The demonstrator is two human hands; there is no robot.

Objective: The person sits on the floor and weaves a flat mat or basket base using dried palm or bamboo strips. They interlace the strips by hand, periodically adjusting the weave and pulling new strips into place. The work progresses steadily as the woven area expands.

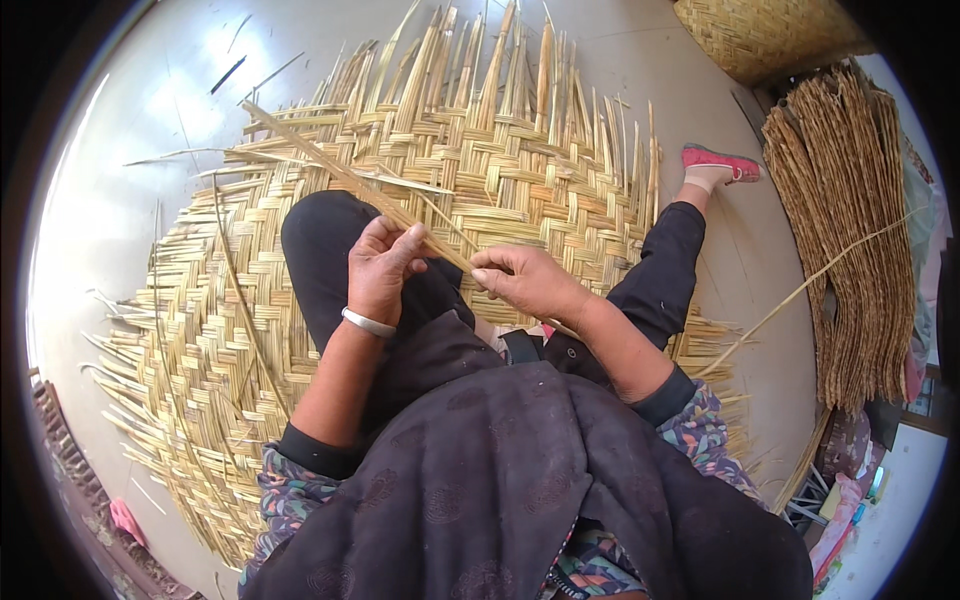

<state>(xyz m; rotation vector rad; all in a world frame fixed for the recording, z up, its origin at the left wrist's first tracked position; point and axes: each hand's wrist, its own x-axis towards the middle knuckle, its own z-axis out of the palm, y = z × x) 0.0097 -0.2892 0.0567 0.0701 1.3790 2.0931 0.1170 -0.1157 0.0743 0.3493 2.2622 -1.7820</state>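
Observation:
A long, pale reed strip (345, 178) slants over my lap, its far end reaching up to the left above the mat. Both of my hands are closed on its near part. My left hand (380, 272), with a white bracelet at the wrist, holds it between thumb and fingers. Just to the right, my right hand (532, 282) pinches the strip near its lower end; what lies under those fingers is hidden. Beneath my legs spreads a large woven reed mat (500, 190) in a yellow-green crossing pattern, with loose strip ends sticking out along its edges.
A thick upright bundle of brown stalk-like strips (845, 240) stands at the right, with a thin long reed (815, 275) slanting across it. Another woven mat (765, 35) curves at the top right. Dark slivers (228, 75) lie on the floor at the upper left. A pink cloth (125, 522) is at the lower left.

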